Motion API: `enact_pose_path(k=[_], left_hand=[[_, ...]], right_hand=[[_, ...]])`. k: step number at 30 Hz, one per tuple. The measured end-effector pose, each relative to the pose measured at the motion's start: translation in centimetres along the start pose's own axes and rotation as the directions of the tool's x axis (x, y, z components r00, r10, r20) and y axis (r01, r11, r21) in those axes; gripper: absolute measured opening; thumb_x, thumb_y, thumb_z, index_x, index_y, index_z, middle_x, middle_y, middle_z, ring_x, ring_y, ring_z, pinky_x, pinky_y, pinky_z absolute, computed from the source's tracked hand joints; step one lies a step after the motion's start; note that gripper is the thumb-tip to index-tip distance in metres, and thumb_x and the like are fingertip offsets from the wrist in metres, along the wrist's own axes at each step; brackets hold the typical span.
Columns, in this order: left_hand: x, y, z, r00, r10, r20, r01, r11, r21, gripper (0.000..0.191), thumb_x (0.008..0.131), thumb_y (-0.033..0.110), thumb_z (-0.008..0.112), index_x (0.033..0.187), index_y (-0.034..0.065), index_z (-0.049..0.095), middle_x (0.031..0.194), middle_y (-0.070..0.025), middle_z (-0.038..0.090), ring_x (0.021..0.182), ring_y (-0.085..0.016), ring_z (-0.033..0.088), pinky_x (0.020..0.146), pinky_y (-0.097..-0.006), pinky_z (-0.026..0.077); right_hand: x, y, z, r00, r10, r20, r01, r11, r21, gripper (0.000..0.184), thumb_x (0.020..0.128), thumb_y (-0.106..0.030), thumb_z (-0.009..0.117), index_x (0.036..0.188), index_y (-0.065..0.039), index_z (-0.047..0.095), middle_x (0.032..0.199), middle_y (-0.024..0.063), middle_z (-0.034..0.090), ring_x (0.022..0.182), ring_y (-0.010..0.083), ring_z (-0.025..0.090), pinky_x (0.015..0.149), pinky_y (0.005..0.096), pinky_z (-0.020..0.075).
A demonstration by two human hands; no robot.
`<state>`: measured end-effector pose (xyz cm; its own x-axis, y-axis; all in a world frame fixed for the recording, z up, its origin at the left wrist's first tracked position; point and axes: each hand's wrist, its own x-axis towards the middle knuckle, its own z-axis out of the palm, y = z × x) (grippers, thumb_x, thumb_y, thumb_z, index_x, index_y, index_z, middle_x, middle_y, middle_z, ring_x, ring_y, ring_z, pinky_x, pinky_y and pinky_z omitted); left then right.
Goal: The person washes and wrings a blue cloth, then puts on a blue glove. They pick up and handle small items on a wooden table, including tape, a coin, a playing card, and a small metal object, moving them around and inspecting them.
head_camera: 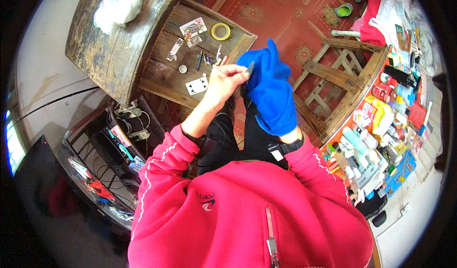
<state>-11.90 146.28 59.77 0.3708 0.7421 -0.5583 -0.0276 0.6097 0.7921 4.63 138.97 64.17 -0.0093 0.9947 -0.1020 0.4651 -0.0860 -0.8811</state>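
Note:
My left hand (226, 82) is bare and pinches a small grey pointed piece (251, 68) between thumb and fingertips. I cannot tell whether it is a blade. The piece lies against a bright blue fabric item (273, 93), perhaps a glove or cap, which covers my right hand completely. Only the right wrist shows below the cloth, so the fingers of that hand are hidden. One blue tip of the fabric sticks up at its far end. Both hands are above my lap, beside a pulled-out wooden drawer (164, 68).
Playing cards (196, 86), a yellow tape roll (220, 31), a pen (199, 60) and a white cap (182, 68) lie in the drawer. A white plastic bag (130, 7) sits on the wooden table (150, 25). Right are a wooden frame (332, 73) and crowded bottles and boxes (371, 143).

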Motion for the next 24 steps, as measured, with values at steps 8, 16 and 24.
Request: enact_pose_path(k=[8,16,24], left_hand=[[-4.5,0.5,1.1,0.985,0.042,0.17,-0.097,0.937,0.334,0.009,0.077,-0.006,0.061,0.071,0.0008,0.06,0.066,0.005,0.054,0.066,-0.004,0.048,0.059,-0.0243,0.041],[-7.8,1.2,-0.6,0.975,-0.077,0.208,0.101,0.989,-0.11,0.003,0.087,0.009,0.069,0.088,0.0059,0.069,0.081,0.0004,0.066,0.071,-0.008,0.058,0.066,-0.0214,0.045],[-8.0,0.5,-0.2,0.997,0.062,-0.04,-0.062,0.998,-0.019,0.008,0.089,0.013,0.069,0.093,0.0075,0.072,0.077,0.006,0.063,0.067,-0.004,0.051,0.064,-0.0209,0.041]], right_hand=[[1.0,-2.5,1.7,0.989,0.034,-0.147,-0.008,0.985,0.169,0.032,0.078,-0.006,0.063,0.11,-0.005,0.061,0.103,0.0116,0.068,0.094,0.0277,0.066,0.081,0.0359,0.0507],[-1.1,-4.3,0.7,0.977,0.036,-0.211,-0.033,0.999,0.014,0.032,0.077,-0.009,0.072,0.103,-0.003,0.055,0.08,0.0123,0.06,0.071,0.0287,0.06,0.065,0.0345,0.0484],[-3.9,-6.6,2.9,0.994,0.028,-0.107,-0.042,0.99,-0.131,0.028,0.083,-0.009,0.066,0.108,-0.003,0.054,0.101,0.0214,0.058,0.087,0.0391,0.06,0.071,0.0414,0.0478]])
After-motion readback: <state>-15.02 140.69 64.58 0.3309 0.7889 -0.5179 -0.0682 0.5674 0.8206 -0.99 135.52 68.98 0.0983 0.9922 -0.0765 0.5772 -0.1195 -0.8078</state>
